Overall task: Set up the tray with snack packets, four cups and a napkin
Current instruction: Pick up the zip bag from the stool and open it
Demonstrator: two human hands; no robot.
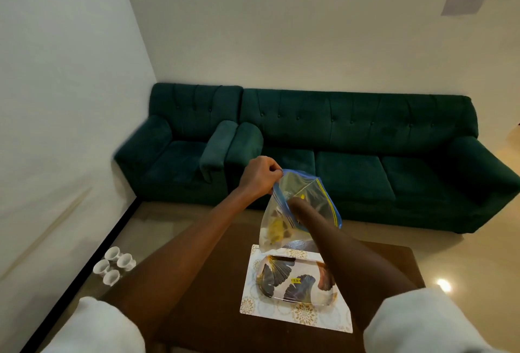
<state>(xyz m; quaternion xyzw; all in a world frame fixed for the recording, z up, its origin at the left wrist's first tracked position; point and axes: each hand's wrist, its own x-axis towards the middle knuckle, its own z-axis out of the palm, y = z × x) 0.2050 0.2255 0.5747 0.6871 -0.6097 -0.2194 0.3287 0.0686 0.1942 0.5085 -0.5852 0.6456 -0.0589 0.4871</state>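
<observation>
Tray (292, 282) directly below bag (309, 192), left hand (260, 177) at bag's rim.

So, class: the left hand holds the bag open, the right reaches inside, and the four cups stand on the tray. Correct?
No: the head view shows the four cups off to the left, apart from the tray. The bag is held as stated.

A small yellow price sticker (295, 280) sits near the middle of the tray (306, 303), stuck on one of the dark printed leaves. Its dark figures look like a price ending in .00, but they are too small to read for certain. Just above the tray, the clear zip bag (309, 188) carries small yellow print, too blurred to make out.
</observation>
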